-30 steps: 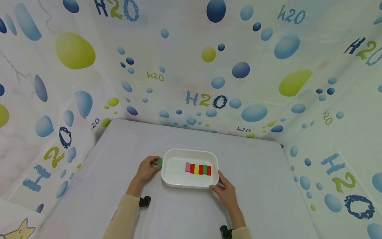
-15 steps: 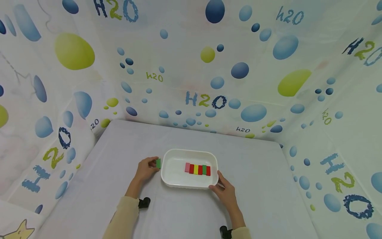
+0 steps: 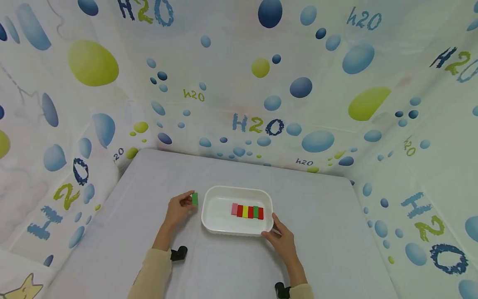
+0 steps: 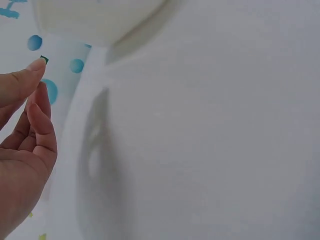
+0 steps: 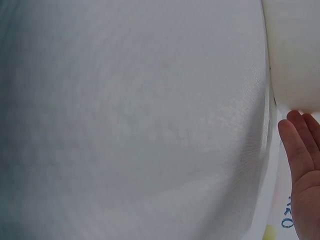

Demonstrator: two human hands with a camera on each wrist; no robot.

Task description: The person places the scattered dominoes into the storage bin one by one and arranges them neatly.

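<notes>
My left hand (image 3: 178, 211) pinches a small green rectangular block (image 3: 195, 199) upright between thumb and fingertips, just left of a white tray (image 3: 218, 214). In the left wrist view only a corner of the green block (image 4: 44, 59) shows past the thumb. Inside the tray, right of its middle, a row of several flat blocks (image 3: 245, 211) in pink, red, yellow and green sits side by side. My right hand (image 3: 284, 241) holds the tray's near right corner, thumb at the front rim and fingers along the right side. From the right wrist, its fingertips (image 5: 295, 117) meet the tray's wall.
A white-covered table (image 3: 328, 232) lies under everything. Behind and on both sides rises a white curtain (image 3: 239, 70) printed with blue and green dots and lettering. Black wrist devices (image 3: 179, 253) are on both forearms, by the beige sleeves.
My left hand has drawn the green block slightly left and away from the tray's rim, and raised it. The right hand, the tray and the row of blocks have stayed put.
</notes>
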